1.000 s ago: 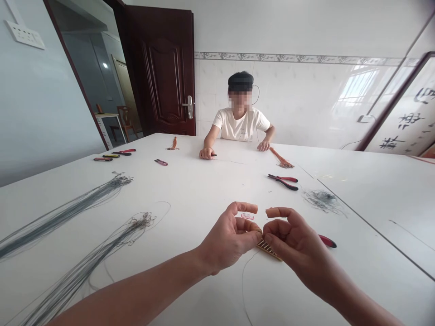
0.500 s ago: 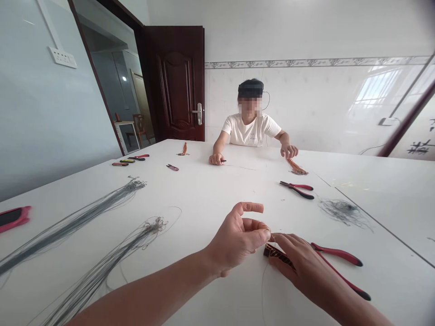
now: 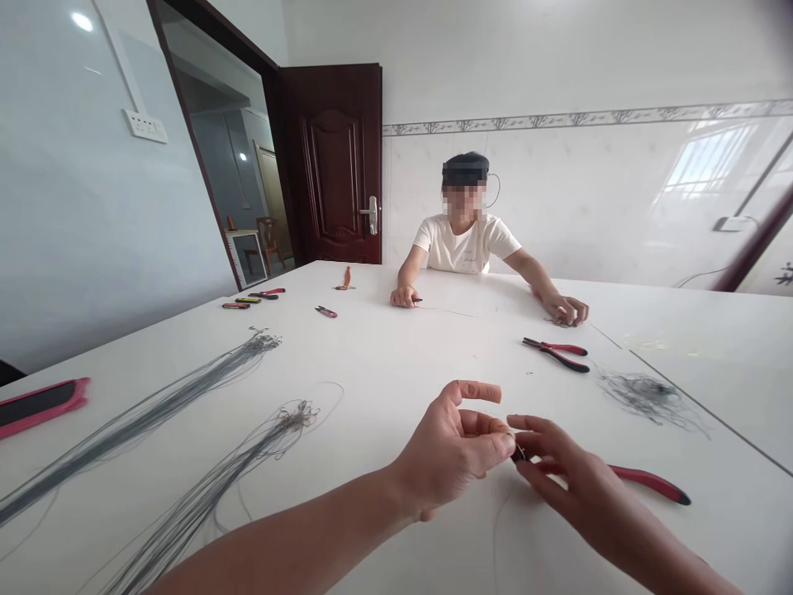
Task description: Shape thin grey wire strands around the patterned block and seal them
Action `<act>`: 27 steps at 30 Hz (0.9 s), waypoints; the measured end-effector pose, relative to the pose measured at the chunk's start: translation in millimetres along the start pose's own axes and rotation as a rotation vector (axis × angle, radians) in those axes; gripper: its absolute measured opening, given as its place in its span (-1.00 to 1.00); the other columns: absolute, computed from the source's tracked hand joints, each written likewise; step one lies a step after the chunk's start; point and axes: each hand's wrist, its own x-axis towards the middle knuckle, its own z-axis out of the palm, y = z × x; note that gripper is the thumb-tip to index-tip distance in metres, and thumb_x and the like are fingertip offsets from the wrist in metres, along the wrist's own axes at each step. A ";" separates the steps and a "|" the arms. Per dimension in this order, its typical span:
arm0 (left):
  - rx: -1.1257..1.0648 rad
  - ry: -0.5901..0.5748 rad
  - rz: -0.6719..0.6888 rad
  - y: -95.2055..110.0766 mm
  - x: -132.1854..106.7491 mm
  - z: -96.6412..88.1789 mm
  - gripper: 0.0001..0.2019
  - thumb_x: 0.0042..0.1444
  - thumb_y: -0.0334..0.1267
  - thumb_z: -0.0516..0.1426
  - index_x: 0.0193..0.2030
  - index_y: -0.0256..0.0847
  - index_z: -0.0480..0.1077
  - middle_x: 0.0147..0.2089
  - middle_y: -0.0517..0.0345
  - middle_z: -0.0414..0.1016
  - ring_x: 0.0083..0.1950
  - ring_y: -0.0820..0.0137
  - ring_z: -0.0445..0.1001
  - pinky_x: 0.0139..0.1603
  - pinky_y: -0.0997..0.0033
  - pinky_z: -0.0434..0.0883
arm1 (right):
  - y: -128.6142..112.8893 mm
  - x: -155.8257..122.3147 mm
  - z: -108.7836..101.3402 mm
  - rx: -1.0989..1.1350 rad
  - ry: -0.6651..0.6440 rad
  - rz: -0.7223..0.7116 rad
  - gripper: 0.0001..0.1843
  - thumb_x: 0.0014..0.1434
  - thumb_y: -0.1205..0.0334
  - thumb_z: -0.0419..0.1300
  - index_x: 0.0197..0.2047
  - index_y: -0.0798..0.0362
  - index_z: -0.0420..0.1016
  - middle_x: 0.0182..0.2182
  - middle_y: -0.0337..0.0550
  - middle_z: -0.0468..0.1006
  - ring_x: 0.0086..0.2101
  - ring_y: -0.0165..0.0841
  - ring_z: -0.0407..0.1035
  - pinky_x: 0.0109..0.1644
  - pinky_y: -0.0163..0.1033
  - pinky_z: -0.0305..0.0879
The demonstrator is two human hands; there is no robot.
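My left hand (image 3: 449, 450) and my right hand (image 3: 576, 479) meet low in the view, with fingertips close together. A small dark piece (image 3: 518, 451) sits at the left thumb tip, between the right thumb and forefinger. A fine wire (image 3: 500, 529) trails from it down to the white table (image 3: 384, 364). Whether my right hand grips the piece is hard to tell. Red-handled pliers (image 3: 650, 483) lie just beyond my right hand, partly hidden by it. The pin board from earlier views does not show.
Across the table a co-worker (image 3: 464, 240) rests both hands on it. Long wire bundles (image 3: 186, 430) lie to my left, and a wire tangle (image 3: 650, 398) to my right. Further off are pliers (image 3: 554, 354), small tools (image 3: 254, 296) and a pink-cased phone (image 3: 37, 406).
The view has swung left, shifting everything right. My hands have drawn closer around the small piece, and the pin board has dropped from sight. The co-worker's hand has moved onto the orange bundle's spot.
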 end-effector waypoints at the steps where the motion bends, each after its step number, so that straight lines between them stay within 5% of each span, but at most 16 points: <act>1: 0.008 0.004 -0.001 0.2 -0.2 0.0 -0.55 -0.07 -0.29 0.20 0.00 -0.14 0.21 -0.36 0.23 0.35 -0.48 0.63 0.18 -0.46 0.57 0.14 | -2.0 0.4 -1.8 0.134 0.007 0.050 -0.64 0.22 0.10 0.01 0.08 -0.08 0.11 -0.13 -0.07 0.45 -0.30 -0.29 0.40 -0.22 -0.07 0.36; 8: 0.048 0.020 -0.011 2.1 1.0 0.8 -0.61 -0.03 -0.26 0.17 -0.03 -0.10 0.22 -0.31 0.23 0.36 -0.49 0.65 0.15 -0.45 0.56 0.13 | -16.4 0.3 -9.4 0.949 0.118 0.373 -0.61 0.15 0.01 0.11 0.00 -0.01 0.30 -0.15 -0.07 0.44 -0.24 -0.30 0.39 -0.26 -0.22 0.38; 12: 0.048 0.006 -0.004 5.5 1.7 1.7 -0.63 -0.02 -0.28 0.17 -0.05 -0.10 0.22 -0.37 0.27 0.34 -0.52 0.67 0.13 -0.48 0.57 0.11 | -22.6 -2.0 -9.7 0.960 0.126 0.366 -0.65 0.12 0.05 0.16 -0.07 0.04 0.40 -0.19 -0.04 0.45 -0.32 -0.36 0.33 -0.38 -0.32 0.32; 19: 0.038 -0.022 0.009 9.5 2.8 1.4 -0.67 0.00 -0.23 0.18 -0.07 -0.06 0.24 -0.36 0.31 0.33 -0.55 0.71 0.13 -0.52 0.58 0.07 | -29.8 -7.5 -9.7 0.805 0.097 0.058 -0.64 0.16 0.05 0.13 0.04 -0.17 0.26 -0.28 -0.21 0.40 -0.40 -0.43 0.29 -0.37 -0.31 0.26; 23: 0.032 -0.040 0.013 9.8 2.1 2.7 -0.68 0.00 -0.22 0.18 -0.08 -0.05 0.24 -0.36 0.32 0.33 -0.56 0.72 0.11 -0.53 0.59 0.06 | -31.9 -10.9 -6.3 0.763 0.146 0.145 -0.67 0.17 -0.07 0.05 -0.08 -0.10 0.36 -0.49 -0.29 0.28 -0.55 -0.51 0.08 -0.53 -0.40 0.01; 27: 0.028 -0.057 0.009 9.5 0.7 5.0 -0.68 0.01 -0.23 0.18 -0.08 -0.05 0.24 -0.37 0.32 0.32 -0.55 0.71 0.13 -0.52 0.58 0.06 | -33.1 -12.7 -1.4 0.839 0.156 0.243 -0.48 0.15 -0.21 -0.07 -0.39 0.09 0.41 -0.62 -0.30 0.18 -0.61 -0.53 -0.02 -0.55 -0.39 -0.10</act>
